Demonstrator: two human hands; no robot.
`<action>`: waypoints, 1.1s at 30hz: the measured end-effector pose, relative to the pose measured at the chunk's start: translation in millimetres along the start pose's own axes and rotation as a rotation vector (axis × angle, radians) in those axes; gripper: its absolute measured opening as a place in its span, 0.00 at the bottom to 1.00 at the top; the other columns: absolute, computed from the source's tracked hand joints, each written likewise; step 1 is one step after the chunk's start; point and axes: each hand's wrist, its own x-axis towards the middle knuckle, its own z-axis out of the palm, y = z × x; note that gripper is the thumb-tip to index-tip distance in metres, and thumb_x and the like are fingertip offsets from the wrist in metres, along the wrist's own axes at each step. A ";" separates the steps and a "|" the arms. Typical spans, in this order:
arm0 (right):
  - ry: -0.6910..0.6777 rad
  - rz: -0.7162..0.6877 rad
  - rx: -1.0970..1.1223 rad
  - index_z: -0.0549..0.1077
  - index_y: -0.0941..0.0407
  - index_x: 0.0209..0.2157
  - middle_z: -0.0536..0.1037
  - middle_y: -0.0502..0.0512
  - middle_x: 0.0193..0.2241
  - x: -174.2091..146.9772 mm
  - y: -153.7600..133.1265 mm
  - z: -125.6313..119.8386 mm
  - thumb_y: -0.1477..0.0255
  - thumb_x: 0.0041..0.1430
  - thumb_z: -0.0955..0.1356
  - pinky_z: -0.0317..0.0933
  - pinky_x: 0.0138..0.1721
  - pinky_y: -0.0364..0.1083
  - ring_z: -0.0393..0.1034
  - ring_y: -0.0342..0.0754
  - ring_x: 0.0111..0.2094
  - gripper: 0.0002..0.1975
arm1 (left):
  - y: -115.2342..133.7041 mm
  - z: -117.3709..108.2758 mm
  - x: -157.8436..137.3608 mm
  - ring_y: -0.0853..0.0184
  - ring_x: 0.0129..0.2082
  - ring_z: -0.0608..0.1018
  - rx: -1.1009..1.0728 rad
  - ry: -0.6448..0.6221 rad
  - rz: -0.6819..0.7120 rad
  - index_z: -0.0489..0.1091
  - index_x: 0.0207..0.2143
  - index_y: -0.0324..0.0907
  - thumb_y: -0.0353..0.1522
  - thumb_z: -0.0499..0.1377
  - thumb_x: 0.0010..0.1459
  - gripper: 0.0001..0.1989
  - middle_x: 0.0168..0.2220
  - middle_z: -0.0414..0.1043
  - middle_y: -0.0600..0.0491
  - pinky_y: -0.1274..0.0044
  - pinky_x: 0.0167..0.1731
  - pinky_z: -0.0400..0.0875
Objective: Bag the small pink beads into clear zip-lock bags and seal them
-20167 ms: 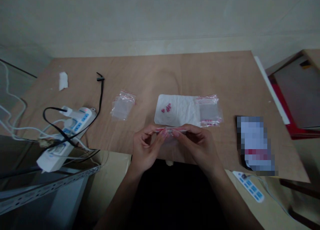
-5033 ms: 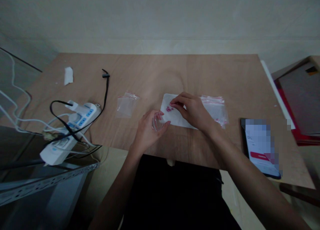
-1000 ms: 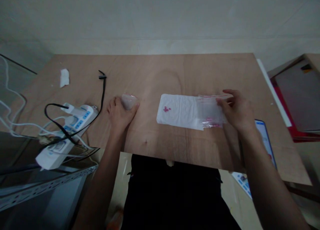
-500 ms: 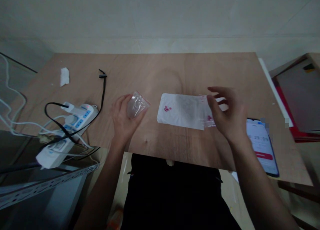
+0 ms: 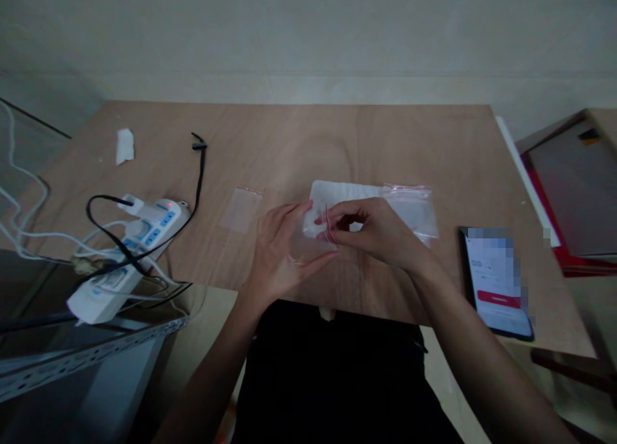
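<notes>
Over the white paper sheet [image 5: 347, 188], a small clear zip bag [image 5: 303, 243] with a red strip is held upright between both hands. Its body sits between the thumb and curved fingers of my left hand [image 5: 277, 251]. At the bag's red-edged mouth, my right hand [image 5: 380, 232] pinches with thumb and fingertips. A second zip bag [image 5: 241, 209] lies flat on the wood, left of my left hand. Right of the paper, partly behind my right hand, are clear bags [image 5: 414, 209] with red strips. My hands hide much of the paper.
A phone [image 5: 499, 283] with a lit screen lies at the right of the wooden table [image 5: 289, 135]. On the left are a white power strip [image 5: 130, 257] with tangled cables, a black cable [image 5: 200, 174] and a torn paper scrap [image 5: 125, 146]. Red-edged folders [image 5: 573, 187] stand at far right.
My left hand has moved right, and a flat zip bag shows where it was. My right hand has come left from the bags on the right to the held bag's red strip.
</notes>
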 end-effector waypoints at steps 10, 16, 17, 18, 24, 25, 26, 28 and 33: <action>0.215 -0.074 -0.273 0.79 0.57 0.36 0.75 0.52 0.28 3.9 19.1 -1.8 0.71 0.60 0.68 0.62 0.29 0.43 0.68 0.43 0.27 0.07 | 4.8 2.1 0.8 0.63 0.37 0.80 -0.036 0.005 -0.095 0.69 0.46 0.46 0.42 0.66 0.52 0.21 0.37 0.79 0.53 0.69 0.42 0.73; 0.094 -0.038 -0.604 0.78 0.58 0.43 0.78 0.61 0.41 23.2 62.3 2.9 0.79 0.58 0.68 0.68 0.39 0.48 0.74 0.49 0.37 0.12 | -2.3 1.4 -7.2 0.63 0.36 0.81 -0.063 0.034 -0.111 0.71 0.44 0.44 0.41 0.67 0.53 0.18 0.37 0.80 0.52 0.69 0.41 0.72; 0.074 -0.043 -0.630 0.78 0.59 0.43 0.79 0.62 0.41 25.7 66.1 6.1 0.79 0.59 0.68 0.68 0.42 0.49 0.74 0.50 0.39 0.12 | -2.8 1.2 -7.9 0.63 0.35 0.81 -0.064 0.026 -0.115 0.71 0.44 0.44 0.41 0.67 0.53 0.18 0.36 0.80 0.52 0.69 0.41 0.72; 0.067 -0.049 -0.648 0.78 0.59 0.43 0.79 0.63 0.41 27.8 68.6 9.3 0.78 0.59 0.68 0.68 0.44 0.50 0.74 0.52 0.41 0.11 | -3.3 0.9 -8.5 0.63 0.35 0.81 -0.066 0.019 -0.118 0.71 0.43 0.44 0.41 0.67 0.53 0.18 0.36 0.80 0.52 0.69 0.41 0.72; 0.084 -0.059 -0.727 0.79 0.61 0.42 0.79 0.65 0.41 31.8 72.1 18.1 0.77 0.64 0.63 0.65 0.49 0.52 0.72 0.54 0.45 0.12 | -7.0 -0.4 -11.7 0.63 0.35 0.81 -0.053 0.009 -0.124 0.72 0.43 0.42 0.41 0.67 0.53 0.18 0.35 0.80 0.51 0.68 0.40 0.72; 0.083 -0.061 -0.741 0.79 0.60 0.42 0.79 0.64 0.41 31.6 72.3 17.8 0.77 0.64 0.63 0.65 0.49 0.52 0.72 0.54 0.45 0.13 | -7.6 -0.4 -12.2 0.63 0.35 0.81 -0.048 0.004 -0.127 0.72 0.43 0.43 0.41 0.67 0.53 0.18 0.35 0.80 0.51 0.68 0.40 0.72; 0.080 -0.064 -0.755 0.79 0.60 0.42 0.79 0.64 0.41 31.3 72.3 17.3 0.77 0.65 0.62 0.65 0.49 0.52 0.72 0.54 0.45 0.13 | -8.2 -0.4 -12.7 0.63 0.35 0.81 -0.044 -0.003 -0.130 0.72 0.43 0.43 0.41 0.67 0.53 0.18 0.35 0.80 0.51 0.68 0.40 0.72; 0.074 -0.067 -0.784 0.79 0.59 0.43 0.79 0.64 0.41 30.5 71.7 16.0 0.76 0.65 0.61 0.65 0.49 0.52 0.72 0.54 0.45 0.14 | -9.4 -0.5 -13.4 0.62 0.35 0.81 -0.040 -0.016 -0.138 0.72 0.43 0.44 0.42 0.67 0.52 0.18 0.35 0.80 0.52 0.68 0.40 0.72; 0.071 -0.028 -0.856 0.79 0.59 0.40 0.79 0.64 0.39 31.6 65.6 14.6 0.77 0.65 0.61 0.65 0.45 0.52 0.72 0.54 0.41 0.14 | -12.0 -1.1 -14.2 0.62 0.35 0.81 -0.038 -0.018 -0.155 0.73 0.42 0.45 0.42 0.67 0.52 0.17 0.35 0.80 0.52 0.67 0.40 0.73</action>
